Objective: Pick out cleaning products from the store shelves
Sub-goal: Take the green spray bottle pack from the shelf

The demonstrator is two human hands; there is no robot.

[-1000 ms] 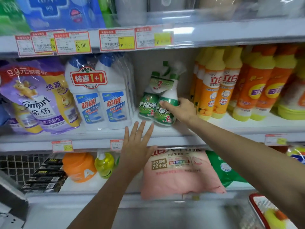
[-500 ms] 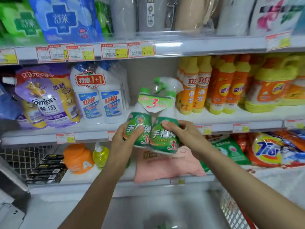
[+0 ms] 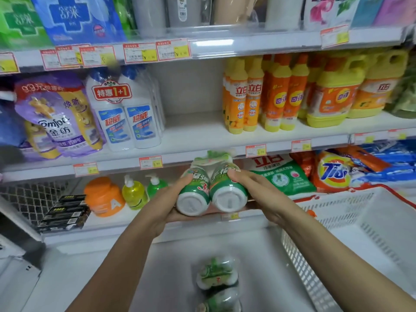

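Both hands lift a shrink-wrapped twin pack (image 3: 210,192) of green-labelled spray cleaner at the centre of the frame, tipped so its two white bases face the camera and its trigger heads point toward the shelves. The left hand (image 3: 167,202) cups the pack from 8 o'clock, fingers curled beneath it and thumb pressed on the left bottle's label. The right hand (image 3: 258,192) grips it from 3 o'clock, thumb laid over the right bottle and fingers wrapped round its far side. The pack is clear of the shelving, in front of the lower shelf's edge. At 12 o'clock of the pack, the middle shelf (image 3: 195,131) shows a bare stretch between white toilet-cleaner bottles (image 3: 122,118) tagged "1+1" at 10 o'clock and yellow-and-orange dish-soap bottles (image 3: 245,97) at 1 o'clock. Purple softener pouches (image 3: 60,122) sit farther out at 10 o'clock. On the lower shelf, an orange tub (image 3: 103,197) and a yellow pump bottle (image 3: 134,193) stand at 9 o'clock, a Tide bag (image 3: 333,172) at 3 o'clock. A white plastic basket (image 3: 364,224) lies at 4 o'clock. At 6 o'clock a blurred green-and-white shape (image 3: 217,275) shows on the glossy white surface; whether it is a reflection or another pack cannot be told
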